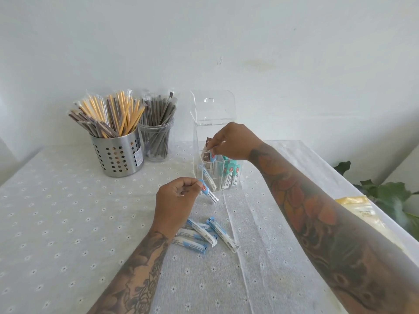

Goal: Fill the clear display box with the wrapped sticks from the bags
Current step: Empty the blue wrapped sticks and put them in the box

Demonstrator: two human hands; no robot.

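Note:
The clear display box (205, 159) stands mid-table with its lid (212, 107) tipped up and back. Teal wrapped sticks (231, 175) fill its right compartments; brown and blue ones stand at the left. My right hand (233, 141) hovers over the box top and pinches a blue wrapped stick (212, 156) above a left compartment. My left hand (174, 200), in front of the box, pinches another blue-and-white stick (208, 193) by its end. Several loose blue sticks (210, 234) lie on the cloth nearer to me.
A perforated steel cup (119, 155) holding wrapped yellow and brown straws and a clear jar (156, 141) of brown straws stand at the back left. A yellowish bag (362, 211) lies at the right table edge, with a plant (392, 193) beyond. A white wall is behind.

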